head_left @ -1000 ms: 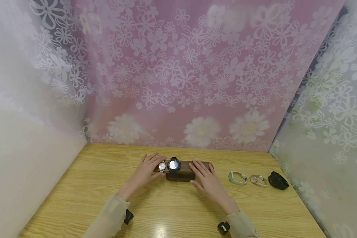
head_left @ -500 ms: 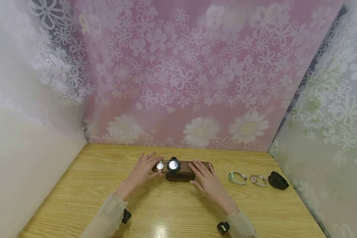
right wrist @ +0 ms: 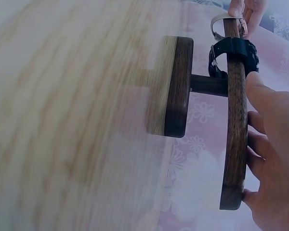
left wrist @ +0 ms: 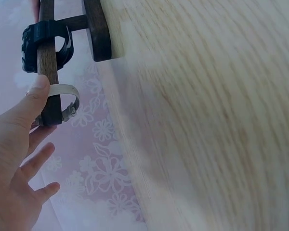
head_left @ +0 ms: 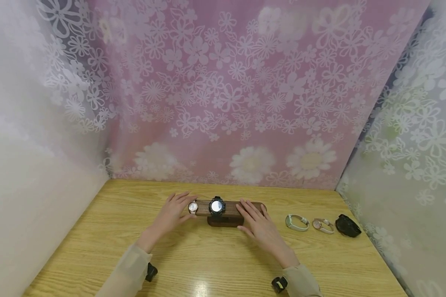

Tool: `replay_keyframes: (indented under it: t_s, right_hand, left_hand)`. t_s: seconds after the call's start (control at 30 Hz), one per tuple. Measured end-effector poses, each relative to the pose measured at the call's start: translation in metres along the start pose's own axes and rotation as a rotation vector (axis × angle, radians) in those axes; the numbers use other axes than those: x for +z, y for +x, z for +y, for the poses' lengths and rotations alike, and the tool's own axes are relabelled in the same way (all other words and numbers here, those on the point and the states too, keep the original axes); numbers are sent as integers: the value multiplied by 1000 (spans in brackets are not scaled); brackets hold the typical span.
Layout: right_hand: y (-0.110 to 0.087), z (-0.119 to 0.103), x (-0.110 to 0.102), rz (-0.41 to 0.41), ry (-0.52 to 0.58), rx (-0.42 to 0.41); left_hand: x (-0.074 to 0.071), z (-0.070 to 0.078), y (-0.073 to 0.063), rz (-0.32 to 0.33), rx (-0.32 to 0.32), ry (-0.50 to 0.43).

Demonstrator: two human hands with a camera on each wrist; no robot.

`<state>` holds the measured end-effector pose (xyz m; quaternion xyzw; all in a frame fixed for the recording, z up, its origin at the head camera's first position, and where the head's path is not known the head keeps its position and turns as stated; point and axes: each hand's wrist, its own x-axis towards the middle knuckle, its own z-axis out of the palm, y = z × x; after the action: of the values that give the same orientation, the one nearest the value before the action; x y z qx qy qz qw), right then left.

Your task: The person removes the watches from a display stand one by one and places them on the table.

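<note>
A dark wooden watch stand (head_left: 230, 208), a long bar on a short post and base, stands mid-table. On its left end hangs a wristwatch (head_left: 193, 207) with a white strap and round light dial. My left hand (head_left: 167, 216) pinches this watch between thumb and fingers, its other fingers spread in the left wrist view. A bulky black watch (head_left: 217, 206) loops round the bar just right of it. My right hand (head_left: 264, 231) rests on the bar's right part, fingers extended over it; in the right wrist view their fingertips (right wrist: 256, 144) lie along the bar's edge.
Right of the stand, a pale green-strapped watch (head_left: 297, 222), a light-strapped watch with a pinkish dial (head_left: 323, 225) and a black watch (head_left: 347, 225) lie in a row on the wooden table (head_left: 208, 255). Flowered curtains (head_left: 226, 95) hang behind and at the sides.
The white-strapped watch has slid left along the bar to its end, with my left hand moving along with it. The right hand and the black watch have stayed in place.
</note>
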<state>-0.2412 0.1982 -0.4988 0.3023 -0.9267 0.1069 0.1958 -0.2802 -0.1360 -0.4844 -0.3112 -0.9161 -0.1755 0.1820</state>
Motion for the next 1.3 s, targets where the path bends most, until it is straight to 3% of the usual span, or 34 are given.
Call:
replay_keyframes:
  t_s: [0.4,0.67,1.0,1.3]
  right_hand:
    - [-2,-1,0,12,-2,-3]
    - [-1,-2,-4,-10,8,9]
    - [0,-1,-2,-20,-4,4]
    - [1,-1,-2,-22,-4,3]
  left_hand:
    - [-9,-3,-17,70,-26,30]
    - [-18,-7,-27,141,13,79]
    - [-29,-20,-44,104,-44,114]
    - [-43,-45,-64,46,-129,175]
